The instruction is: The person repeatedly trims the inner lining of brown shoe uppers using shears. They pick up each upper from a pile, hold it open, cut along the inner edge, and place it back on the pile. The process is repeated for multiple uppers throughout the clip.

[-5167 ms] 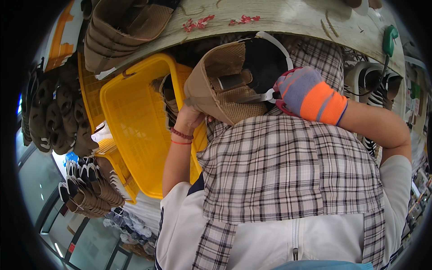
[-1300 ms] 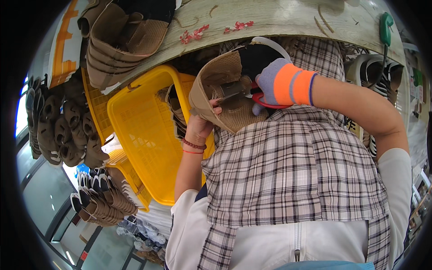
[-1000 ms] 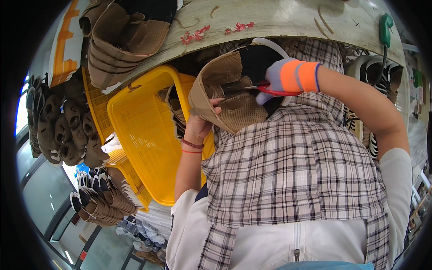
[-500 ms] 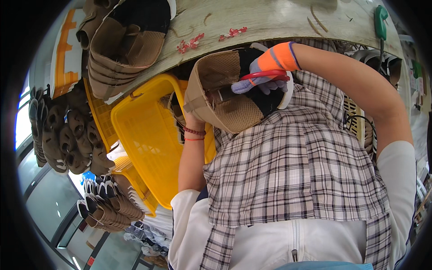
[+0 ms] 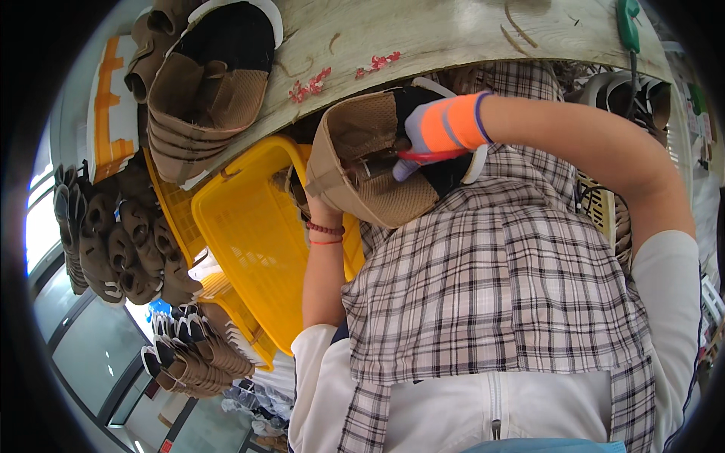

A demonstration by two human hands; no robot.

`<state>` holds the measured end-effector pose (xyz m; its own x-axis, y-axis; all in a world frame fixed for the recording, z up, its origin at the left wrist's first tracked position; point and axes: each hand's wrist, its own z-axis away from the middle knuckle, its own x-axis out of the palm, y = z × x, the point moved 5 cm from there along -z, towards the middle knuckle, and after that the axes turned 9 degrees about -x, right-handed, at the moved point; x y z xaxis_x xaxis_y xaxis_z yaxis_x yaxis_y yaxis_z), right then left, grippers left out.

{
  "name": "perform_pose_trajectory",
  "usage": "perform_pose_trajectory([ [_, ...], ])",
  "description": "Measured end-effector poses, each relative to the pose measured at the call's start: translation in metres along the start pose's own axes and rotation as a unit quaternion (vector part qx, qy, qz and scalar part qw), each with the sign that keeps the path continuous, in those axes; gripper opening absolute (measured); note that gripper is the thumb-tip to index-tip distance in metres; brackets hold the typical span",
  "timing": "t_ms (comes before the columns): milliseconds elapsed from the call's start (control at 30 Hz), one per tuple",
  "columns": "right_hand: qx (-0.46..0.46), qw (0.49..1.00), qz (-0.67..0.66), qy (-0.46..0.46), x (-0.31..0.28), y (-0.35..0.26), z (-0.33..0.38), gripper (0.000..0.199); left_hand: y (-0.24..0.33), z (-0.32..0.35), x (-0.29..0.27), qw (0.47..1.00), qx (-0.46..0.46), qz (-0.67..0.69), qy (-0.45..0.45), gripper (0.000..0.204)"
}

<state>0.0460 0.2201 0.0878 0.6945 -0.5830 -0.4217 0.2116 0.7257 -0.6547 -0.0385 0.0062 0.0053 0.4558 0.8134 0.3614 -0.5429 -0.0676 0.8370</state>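
- Far left: dark brown shoes point(image 5: 121, 245) hang in a bunch; below them, a row of nested tan-and-black shoe pieces point(image 5: 200, 355) with white edges.
- Just right of that: a stack of brown uppers point(image 5: 208, 121) at the left end of the worktop point(image 5: 453, 38), open side showing.
- Yellow basket point(image 5: 249, 257), tilted, below the worktop edge and just left of the work.
- Left of the work: bare left hand point(image 5: 322, 207), two red bracelets at the wrist. It supports the left end of the held upper; fingers hidden behind the wall, so how far closed, cannot tell.
- Middle: the held upper point(image 5: 377, 204), brown with a black part at right, in front of the worktop edge and above the plaid apron point(image 5: 491, 294). Mouth open toward the viewer.
- Right of its middle: gloved right hand point(image 5: 427, 136), fingers curled closed around red-handled scissors point(image 5: 438, 156), reaching over the black part. Blade position unclear.
- Judged step: scissor work inside the upper; exact cutting spot too small to make out.
- Judged need for next move: left hand steadies the wall and mouth, blade tips clear of the hidden fingers.
- Far right: green handle point(image 5: 627, 26) with a cord, at the worktop edge.
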Motion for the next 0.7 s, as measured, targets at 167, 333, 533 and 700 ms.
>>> perform_pose_trajectory([
  [167, 0.030, 0.982, -0.133, -0.133, 0.019, 0.028, 0.027, 0.075, -0.015, -0.006, -0.005, 0.987, 0.004, 0.139, -0.085, 0.025],
  [333, 0.007, 0.895, -0.388, -0.219, 0.039, 0.068, 0.039, 0.090, -0.011, -0.007, 0.010, 0.996, 0.042, -0.074, 0.014, 0.034],
  [533, -0.052, 0.867, -0.452, -0.204, 0.031, 0.084, 0.036, 0.096, -0.034, -0.025, -0.002, 0.985, -0.068, 0.151, -0.042, 0.052],
  [700, -0.030, 0.928, -0.319, -0.189, 0.010, 0.078, 0.024, 0.094, -0.039, -0.023, -0.001, 0.989, -0.104, 0.102, -0.031, 0.046],
])
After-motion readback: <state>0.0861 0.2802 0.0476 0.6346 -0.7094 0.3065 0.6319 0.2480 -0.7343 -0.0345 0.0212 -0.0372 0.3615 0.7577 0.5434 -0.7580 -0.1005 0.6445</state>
